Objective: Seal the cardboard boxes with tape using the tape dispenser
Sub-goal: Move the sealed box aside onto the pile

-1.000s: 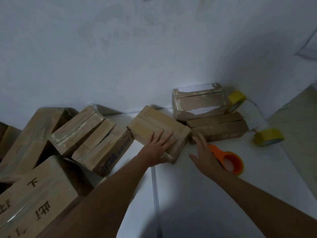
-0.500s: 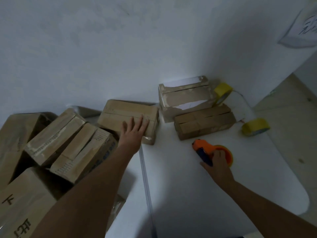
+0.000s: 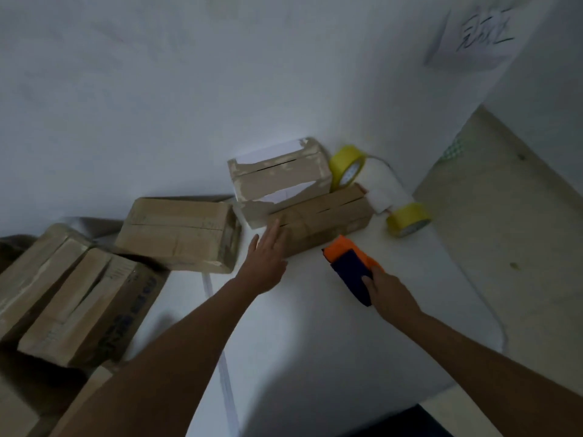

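Observation:
My right hand grips the orange and dark blue tape dispenser, held just above the white table. My left hand reaches forward with straight fingers, its fingertips at the near left end of a low cardboard box by the wall. A taller worn box stands behind that one. Another flat box lies to the left, apart from my hand.
Two yellow tape rolls and a white roll sit at the table's back right corner. Several more boxes are piled at the left. A paper sign hangs on the wall. Floor lies to the right.
My left hand has left the flat box on the left and moved right to the low box. My right hand has picked up the dispenser and turned it.

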